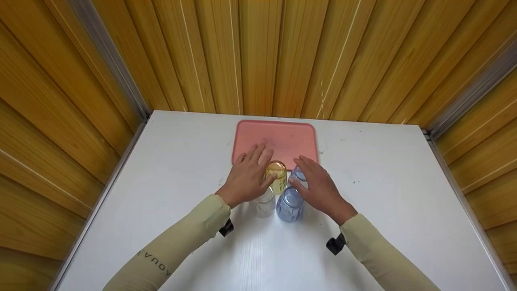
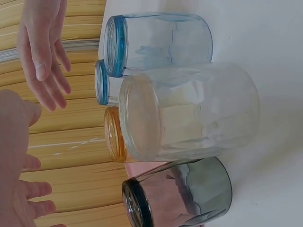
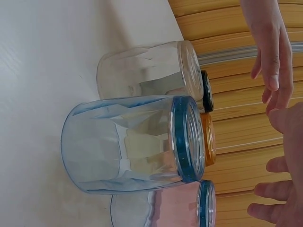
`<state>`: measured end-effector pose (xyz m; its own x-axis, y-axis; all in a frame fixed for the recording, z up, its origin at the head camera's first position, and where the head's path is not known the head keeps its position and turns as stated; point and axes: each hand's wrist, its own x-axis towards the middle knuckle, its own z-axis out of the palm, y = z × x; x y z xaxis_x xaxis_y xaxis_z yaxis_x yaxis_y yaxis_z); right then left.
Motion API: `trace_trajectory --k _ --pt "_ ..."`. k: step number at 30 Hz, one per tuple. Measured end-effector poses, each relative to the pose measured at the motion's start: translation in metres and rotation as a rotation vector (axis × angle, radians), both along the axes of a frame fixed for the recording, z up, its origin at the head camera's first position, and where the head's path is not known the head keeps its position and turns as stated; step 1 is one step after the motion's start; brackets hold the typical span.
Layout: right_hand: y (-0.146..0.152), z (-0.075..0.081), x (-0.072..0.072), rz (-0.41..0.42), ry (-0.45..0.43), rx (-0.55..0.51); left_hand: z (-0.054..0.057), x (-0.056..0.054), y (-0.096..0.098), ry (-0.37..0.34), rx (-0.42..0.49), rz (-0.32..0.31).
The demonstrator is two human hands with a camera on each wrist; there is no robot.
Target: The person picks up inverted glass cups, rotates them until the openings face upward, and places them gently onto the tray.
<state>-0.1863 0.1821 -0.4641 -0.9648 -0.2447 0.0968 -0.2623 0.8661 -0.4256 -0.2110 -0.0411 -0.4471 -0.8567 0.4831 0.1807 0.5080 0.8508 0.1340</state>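
Several see-through glasses stand close together, thick bases up. In the head view a clear glass [image 1: 265,207] and a blue glass [image 1: 290,207] are in front, with an amber glass [image 1: 277,182] and a second blue glass [image 1: 299,173] behind. A dark grey glass [image 2: 182,191] shows in the left wrist view; in the head view my left hand hides it. My left hand [image 1: 249,176] hovers over the left glasses, fingers spread. Above the right ones is my right hand [image 1: 317,184], fingers nearly straight. Both wrist views show the hands apart from the glasses, holding nothing.
A pink tray [image 1: 278,137] lies behind the glasses near the back edge of the white table [image 1: 181,161]. Yellow wood-look panels [image 1: 258,56] wall in the back and both sides, with metal posts [image 1: 117,60] at the corners.
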Motion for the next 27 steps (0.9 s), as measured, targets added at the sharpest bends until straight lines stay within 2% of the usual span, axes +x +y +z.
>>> trace_trajectory --k 11,20,27 --pt "-0.001 -0.003 0.006 0.021 0.017 -0.017 -0.003 0.004 0.0 0.001 -0.024 -0.012" --pt "-0.003 -0.004 0.01 0.052 0.07 0.01 -0.006 0.009 -0.002 -0.033 -0.054 -0.01" --pt "-0.004 -0.004 0.013 0.059 0.062 0.008 -0.009 0.011 -0.004 -0.06 -0.05 -0.014"
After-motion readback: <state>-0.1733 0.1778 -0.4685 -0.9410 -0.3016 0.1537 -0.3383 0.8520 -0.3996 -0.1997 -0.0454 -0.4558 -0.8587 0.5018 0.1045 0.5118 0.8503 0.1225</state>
